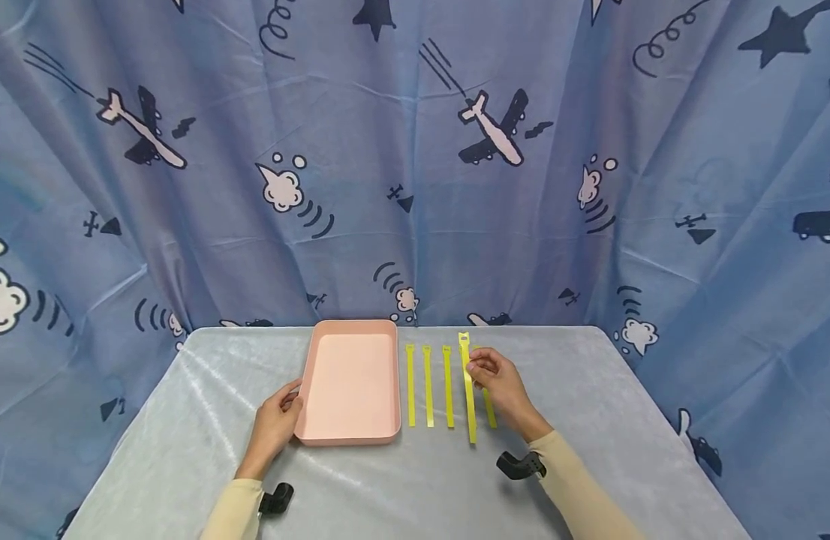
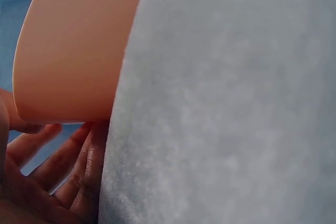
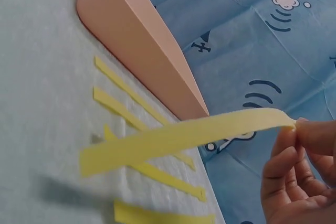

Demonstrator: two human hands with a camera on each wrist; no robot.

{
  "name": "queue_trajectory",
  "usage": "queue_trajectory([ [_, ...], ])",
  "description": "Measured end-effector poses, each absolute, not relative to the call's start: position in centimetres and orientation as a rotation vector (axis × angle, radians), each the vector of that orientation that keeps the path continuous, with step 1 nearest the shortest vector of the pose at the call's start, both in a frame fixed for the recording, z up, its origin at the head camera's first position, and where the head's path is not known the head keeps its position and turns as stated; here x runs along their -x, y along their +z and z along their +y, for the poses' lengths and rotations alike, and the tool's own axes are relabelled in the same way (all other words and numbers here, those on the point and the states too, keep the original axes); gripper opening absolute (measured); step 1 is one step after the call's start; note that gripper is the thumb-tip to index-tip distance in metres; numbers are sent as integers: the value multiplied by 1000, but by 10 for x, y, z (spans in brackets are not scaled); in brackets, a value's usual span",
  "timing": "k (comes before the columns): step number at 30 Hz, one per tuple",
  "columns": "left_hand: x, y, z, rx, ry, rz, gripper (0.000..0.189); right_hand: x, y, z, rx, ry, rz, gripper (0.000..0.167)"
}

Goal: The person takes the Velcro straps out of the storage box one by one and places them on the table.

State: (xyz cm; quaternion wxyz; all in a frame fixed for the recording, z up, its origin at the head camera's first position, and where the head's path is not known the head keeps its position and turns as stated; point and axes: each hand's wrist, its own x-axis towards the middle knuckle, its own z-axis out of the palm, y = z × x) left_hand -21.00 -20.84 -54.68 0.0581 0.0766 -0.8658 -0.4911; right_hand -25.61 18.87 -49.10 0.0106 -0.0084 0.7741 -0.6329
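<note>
A pink tray [image 1: 347, 441] lies on the table, with my left hand [image 1: 275, 424] at its left side. That hand holds the tray's side wall, its thumb at the rim and its fingers by the outer face [image 2: 63, 166]. My right hand [image 1: 501, 381] pinches a yellow hook-and-loop cable tie [image 1: 469, 401] near its slotted head, between thumb and fingertips. The tie is raised above the table, its tail reaching toward me and bowing slightly in the right wrist view [image 3: 173, 137]. Several similar ties [image 1: 448, 397] lie flat in a row; the rightmost [image 1: 490, 411] is partly hidden by my right hand.
A pale grey cloth covers the table [image 1: 361, 495]. Behind the far edge hangs a blue curtain [image 1: 361, 247] printed with planes and stars. Each wrist wears a black camera mount [image 1: 519, 465]. The row of ties runs just right of the tray.
</note>
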Motion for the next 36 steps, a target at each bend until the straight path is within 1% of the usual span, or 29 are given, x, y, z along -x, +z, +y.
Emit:
queue_trajectory([
  [5, 208, -552, -208, -256, -1492, -2617, 43, 255, -492, 196, -23, -1933, 2411, 31],
  [7, 208, -554, -208, -262, -1490, -2615, 43, 255, -493, 198, -52, -1926, 2413, 32],
  [11, 208, -555, -207, -255, -1497, -2608, 43, 255, -495, 202, -86, -1925, 2431, 27],
  [17, 209, -550, -207, -255, -1495, -2613, 42, 261, -498, 209, -64, -1910, 2432, 24],
  [26, 212, -545, -206, -252, -1472, -2618, 42, 273, -503, 229, -109, -1907, 2390, 31],
  [36, 210, -543, -205, -257, -1466, -2615, 42, 281, -497, 248, -161, -1849, 2412, 34],
])
